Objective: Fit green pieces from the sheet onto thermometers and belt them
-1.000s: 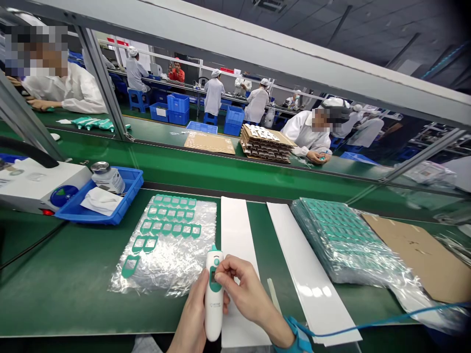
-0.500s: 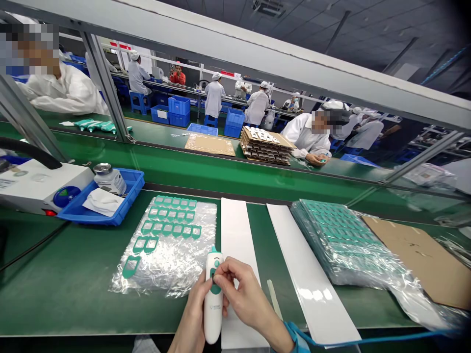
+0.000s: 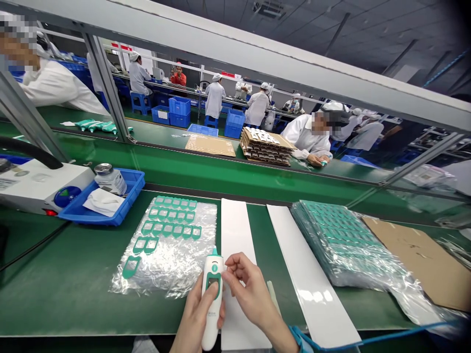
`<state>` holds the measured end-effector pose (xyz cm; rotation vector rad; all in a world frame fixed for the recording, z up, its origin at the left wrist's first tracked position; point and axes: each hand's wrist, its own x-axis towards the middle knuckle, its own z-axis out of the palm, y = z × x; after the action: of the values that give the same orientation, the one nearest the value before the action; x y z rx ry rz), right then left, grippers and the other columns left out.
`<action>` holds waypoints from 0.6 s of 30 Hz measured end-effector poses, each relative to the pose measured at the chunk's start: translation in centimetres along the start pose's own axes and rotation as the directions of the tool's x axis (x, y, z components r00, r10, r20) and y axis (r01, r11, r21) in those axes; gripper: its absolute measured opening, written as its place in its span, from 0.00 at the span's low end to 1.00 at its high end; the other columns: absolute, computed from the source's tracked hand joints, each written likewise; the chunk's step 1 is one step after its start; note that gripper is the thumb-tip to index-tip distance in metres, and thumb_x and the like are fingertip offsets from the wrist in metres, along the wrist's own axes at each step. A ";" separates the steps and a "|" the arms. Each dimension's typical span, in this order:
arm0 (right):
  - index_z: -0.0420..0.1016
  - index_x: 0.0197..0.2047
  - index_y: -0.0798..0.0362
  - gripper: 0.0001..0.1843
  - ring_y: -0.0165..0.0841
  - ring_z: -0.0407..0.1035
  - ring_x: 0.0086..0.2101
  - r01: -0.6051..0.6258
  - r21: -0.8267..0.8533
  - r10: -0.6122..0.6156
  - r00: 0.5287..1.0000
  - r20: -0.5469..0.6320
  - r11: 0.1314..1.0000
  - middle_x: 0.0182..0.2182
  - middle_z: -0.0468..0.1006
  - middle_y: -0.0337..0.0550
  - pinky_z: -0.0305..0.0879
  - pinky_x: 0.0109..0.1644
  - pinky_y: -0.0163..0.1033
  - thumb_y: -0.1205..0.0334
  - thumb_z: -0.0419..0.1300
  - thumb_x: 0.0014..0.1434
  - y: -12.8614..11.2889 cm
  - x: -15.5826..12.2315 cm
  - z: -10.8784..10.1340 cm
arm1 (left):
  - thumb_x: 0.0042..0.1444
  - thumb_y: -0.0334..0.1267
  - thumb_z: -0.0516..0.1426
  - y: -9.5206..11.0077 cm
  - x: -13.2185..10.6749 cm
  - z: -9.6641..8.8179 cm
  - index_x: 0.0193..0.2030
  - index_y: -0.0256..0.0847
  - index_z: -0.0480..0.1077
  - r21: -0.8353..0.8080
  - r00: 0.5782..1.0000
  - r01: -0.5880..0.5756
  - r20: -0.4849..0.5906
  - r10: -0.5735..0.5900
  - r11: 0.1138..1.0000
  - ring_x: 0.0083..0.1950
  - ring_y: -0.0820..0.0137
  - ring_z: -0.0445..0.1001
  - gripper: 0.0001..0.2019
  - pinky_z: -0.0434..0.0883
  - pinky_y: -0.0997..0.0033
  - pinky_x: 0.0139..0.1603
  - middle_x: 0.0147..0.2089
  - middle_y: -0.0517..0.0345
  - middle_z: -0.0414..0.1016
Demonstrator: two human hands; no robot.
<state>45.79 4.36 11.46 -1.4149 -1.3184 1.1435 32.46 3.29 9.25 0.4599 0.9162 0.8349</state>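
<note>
A white and green ear thermometer stands nearly upright in my left hand, tip pointing away from me. The left thumb rests on the lower part of its small display, and the fingers wrap round the back. My right hand is just right of the thermometer's upper body, its thumb and fingertips curled together in a pinch; whatever is between them, if anything, is too small to make out. Left of the hands lies a clear plastic sheet bearing rows of green frame-shaped pieces.
Two long white strips lie on the green bench. To the right are stacked sheets of green pieces and cardboard. A blue tray with a bottle stands at left, beside a white machine. Co-workers sit beyond the frame.
My right fingers have moved off the thermometer's display to its right side. The left thumb now lies on the display, and the thermometer has turned slightly.
</note>
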 end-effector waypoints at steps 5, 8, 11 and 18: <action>0.64 0.42 0.52 0.11 0.27 0.63 0.26 -0.006 0.132 0.003 1.000 0.020 0.991 0.28 0.65 0.36 0.61 0.29 0.33 0.56 0.58 0.61 0.2 0.0 0.1 | 0.57 0.55 0.54 0.2 0.3 -0.3 0.34 0.41 0.65 0.105 0.999 -0.035 0.030 0.032 0.994 0.20 0.74 0.62 0.17 0.61 0.74 0.23 0.18 0.62 0.67; 0.63 0.43 0.52 0.13 0.26 0.64 0.26 -0.014 0.238 0.003 0.999 0.044 0.971 0.29 0.65 0.35 0.63 0.30 0.33 0.55 0.59 0.61 0.4 0.3 0.1 | 0.60 0.58 0.47 0.5 0.4 -0.3 0.31 0.39 0.67 0.082 0.998 -0.040 0.061 0.035 0.996 0.18 0.73 0.63 0.23 0.61 0.73 0.22 0.18 0.58 0.69; 0.62 0.45 0.51 0.15 0.25 0.64 0.25 -0.020 0.317 0.003 0.999 0.054 0.948 0.30 0.64 0.35 0.64 0.29 0.34 0.54 0.60 0.60 0.6 0.7 0.1 | 0.59 0.58 0.49 0.8 0.5 -0.3 0.36 0.37 0.69 0.061 0.997 0.000 0.073 -0.004 0.998 0.18 0.73 0.63 0.23 0.60 0.73 0.21 0.18 0.57 0.69; 0.62 0.47 0.52 0.16 0.25 0.63 0.24 -0.019 0.295 0.000 0.998 0.062 0.955 0.30 0.64 0.35 0.63 0.29 0.33 0.53 0.59 0.61 0.8 1.4 -0.2 | 0.55 0.56 0.54 0.7 0.6 -0.3 0.61 0.37 0.58 0.064 0.999 -0.009 0.036 0.006 0.998 0.16 0.72 0.63 0.32 0.61 0.74 0.18 0.18 0.61 0.70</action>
<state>46.15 5.69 10.65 -1.1757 -1.1267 1.3384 32.11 4.21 9.23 0.5327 0.9107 0.8035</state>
